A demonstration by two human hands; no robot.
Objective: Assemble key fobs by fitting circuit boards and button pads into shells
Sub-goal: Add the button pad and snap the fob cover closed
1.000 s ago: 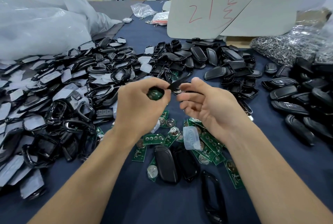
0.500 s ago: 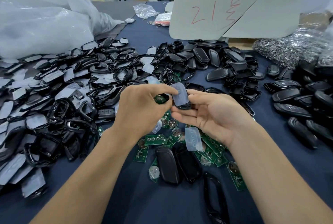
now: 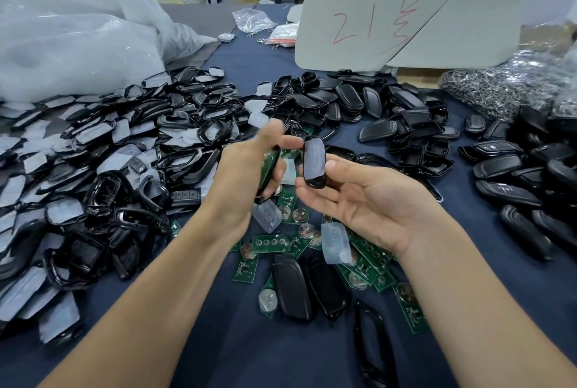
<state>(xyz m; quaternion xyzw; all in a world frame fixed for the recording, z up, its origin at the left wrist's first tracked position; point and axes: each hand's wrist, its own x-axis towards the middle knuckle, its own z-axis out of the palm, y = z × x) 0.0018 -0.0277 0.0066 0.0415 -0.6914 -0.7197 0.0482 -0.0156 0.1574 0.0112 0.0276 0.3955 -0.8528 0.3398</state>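
Dark blue cloth covers the work table (image 3: 243,356). Nearest, a black bezel ring (image 3: 373,347) lies beside two black shells (image 3: 292,289), among green circuit boards (image 3: 274,243) and translucent button pads (image 3: 335,242). Above these, the blurred left hand (image 3: 240,181) curls its fingers round a shell half (image 3: 268,169) carrying a green board, seen edge-on. The right hand (image 3: 368,197), palm up, pinches a film-faced cover (image 3: 313,166) upright between thumb and fingertips, just beside the shell half. Beyond lie a heap of shell backs (image 3: 390,106), film-backed frames (image 3: 109,153) at left, plastic bags (image 3: 71,50), key rings (image 3: 505,87) and a grey card (image 3: 406,13) marked "21".
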